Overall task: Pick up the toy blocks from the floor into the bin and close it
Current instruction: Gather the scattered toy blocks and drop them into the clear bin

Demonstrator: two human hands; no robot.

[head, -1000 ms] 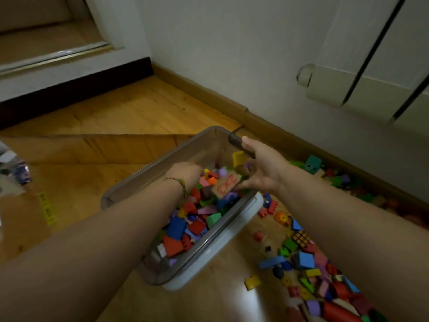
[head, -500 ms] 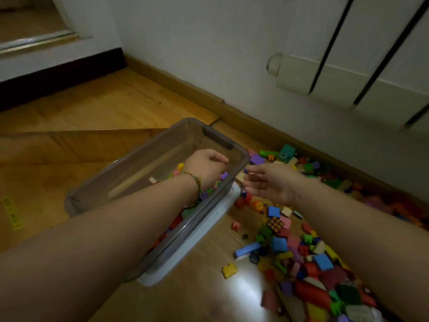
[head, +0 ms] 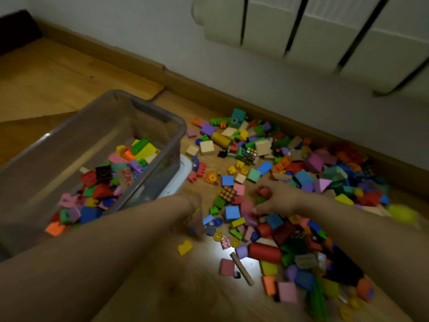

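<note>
On the wooden floor (head: 69, 73), below a white radiator (head: 313, 31), a clear bin (head: 148, 108) stands open at the left on top of a white lid (head: 185, 168). The near part of the bin holds a heap of mixed pieces. The blocks (head: 301, 177) not yet gathered lie spread over the floor to the right of the bin, from the skirting (head: 209, 89) back toward the person, thickest at the right. Both forearms reach forward over this spread. The left hand (head: 195, 212), with a thin band at the wrist, is down at the near edge of the spread, just right of the bin's corner. It is badly blurred, so I cannot tell whether its fingers are apart or holding anything. The right hand (head: 278, 201) is lowered into the middle of the pile, with its fingers curled round a red block (head: 263, 191) and its fingertips among pink pieces below. A yellow block (head: 185, 247) lies alone on bare floor near the left wrist, and a red cylinder (head: 264, 252) lies to its right.
</note>
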